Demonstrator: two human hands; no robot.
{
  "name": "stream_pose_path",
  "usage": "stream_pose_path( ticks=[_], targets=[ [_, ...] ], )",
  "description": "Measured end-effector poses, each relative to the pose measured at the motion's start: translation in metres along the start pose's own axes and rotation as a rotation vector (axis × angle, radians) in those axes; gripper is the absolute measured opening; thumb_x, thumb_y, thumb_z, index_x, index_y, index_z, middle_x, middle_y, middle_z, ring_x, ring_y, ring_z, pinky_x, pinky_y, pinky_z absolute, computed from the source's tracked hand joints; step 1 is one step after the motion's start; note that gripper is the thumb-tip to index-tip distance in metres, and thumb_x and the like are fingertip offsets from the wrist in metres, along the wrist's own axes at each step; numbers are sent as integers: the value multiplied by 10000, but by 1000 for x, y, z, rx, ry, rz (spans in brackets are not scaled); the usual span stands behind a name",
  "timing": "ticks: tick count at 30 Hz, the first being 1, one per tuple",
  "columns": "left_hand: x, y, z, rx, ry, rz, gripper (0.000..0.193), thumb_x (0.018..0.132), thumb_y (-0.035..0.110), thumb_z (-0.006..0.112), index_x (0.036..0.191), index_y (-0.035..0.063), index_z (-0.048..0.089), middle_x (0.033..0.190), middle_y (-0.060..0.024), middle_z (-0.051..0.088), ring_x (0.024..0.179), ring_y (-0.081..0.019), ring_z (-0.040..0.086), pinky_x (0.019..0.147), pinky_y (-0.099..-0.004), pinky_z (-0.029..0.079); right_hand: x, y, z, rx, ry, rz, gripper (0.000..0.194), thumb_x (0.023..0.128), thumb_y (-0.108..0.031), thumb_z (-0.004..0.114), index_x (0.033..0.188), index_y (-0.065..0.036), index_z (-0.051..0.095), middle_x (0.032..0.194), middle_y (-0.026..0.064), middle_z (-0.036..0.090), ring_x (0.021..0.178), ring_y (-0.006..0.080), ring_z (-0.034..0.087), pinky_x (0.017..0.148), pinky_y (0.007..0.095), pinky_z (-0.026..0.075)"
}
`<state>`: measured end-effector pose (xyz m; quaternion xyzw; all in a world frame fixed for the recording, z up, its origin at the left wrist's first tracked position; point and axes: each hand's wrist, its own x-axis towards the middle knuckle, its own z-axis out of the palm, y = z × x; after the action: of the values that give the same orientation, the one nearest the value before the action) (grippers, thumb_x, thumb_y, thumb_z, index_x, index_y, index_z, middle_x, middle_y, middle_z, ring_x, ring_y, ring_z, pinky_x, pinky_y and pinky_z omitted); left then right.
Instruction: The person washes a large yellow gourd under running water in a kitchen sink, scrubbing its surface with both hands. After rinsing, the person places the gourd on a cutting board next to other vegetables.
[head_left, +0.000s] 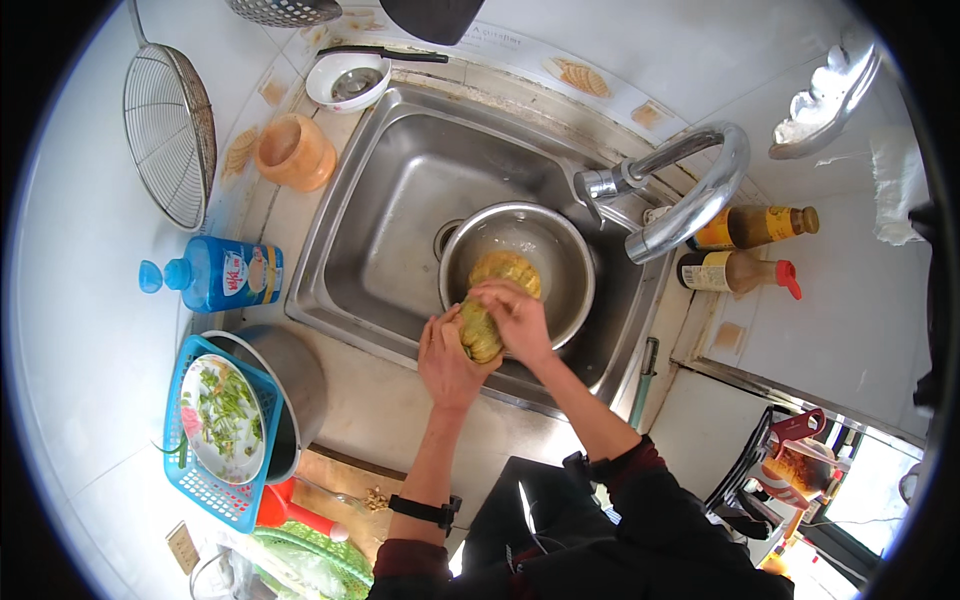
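My left hand grips the near end of a ribbed, green-and-yellow pumpkin at the front rim of a steel bowl. Over the pumpkin's upper side lies my right hand, its fingers bent and slightly blurred; whether it grips or only rubs the skin is not clear. A yellower pumpkin part shows beyond the fingers, inside the bowl. My hands hide the join, so I cannot tell if it is one pumpkin or two. The bowl sits in a stainless steel sink, beside the drain.
A chrome faucet arches at the sink's right back. Sauce bottles stand beyond it. At left are a wooden mortar, blue detergent bottle and steel pot, topped by a blue basket and a plate of chopped greens.
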<state>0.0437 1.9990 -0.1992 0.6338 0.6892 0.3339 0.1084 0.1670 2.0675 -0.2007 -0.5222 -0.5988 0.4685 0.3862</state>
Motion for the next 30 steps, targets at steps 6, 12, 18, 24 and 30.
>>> stream_pose_path(
  ticks=[6,12,18,24,30],
  targets=[
    [-15,-17,9,141,-24,27,705,640,309,946,1180,48,577,1228,-112,675,1123,-332,665,1120,-479,497,-24,-25,27,-196,-49,-171,190,994,-24,626,1131,-34,758,1155,142,739,1198,311,681,1225,509,372],
    [-10,-6,1,-38,-75,14,809,586,357,980,1212,61,561,1275,-114,672,1130,-366,648,1099,-512,489,46,45,-8,-528,-180,-112,184,1014,-147,614,1074,-85,777,1132,135,753,1204,343,681,1196,561,379],
    [-7,-11,-5,-63,-107,46,809,586,354,977,1221,76,559,1286,-104,671,1173,-326,647,1128,-533,469,71,83,-9,-465,-4,34,217,1004,-227,638,1049,-76,787,1107,139,779,984,316,762,846,391,589],
    [0,1,-6,31,-65,14,847,634,443,947,1289,68,561,1337,-86,649,1205,-283,641,1177,-518,433,71,122,-40,-269,233,444,318,966,-330,660,1085,-68,794,977,184,782,984,401,741,907,441,568],
    [-13,-3,-1,21,-159,-175,870,645,492,936,1316,85,561,1349,-83,657,1203,-266,650,1154,-500,428,64,120,-40,-183,262,384,269,980,-222,655,1082,-14,791,942,128,786,910,195,741,858,321,549]
  ],
)
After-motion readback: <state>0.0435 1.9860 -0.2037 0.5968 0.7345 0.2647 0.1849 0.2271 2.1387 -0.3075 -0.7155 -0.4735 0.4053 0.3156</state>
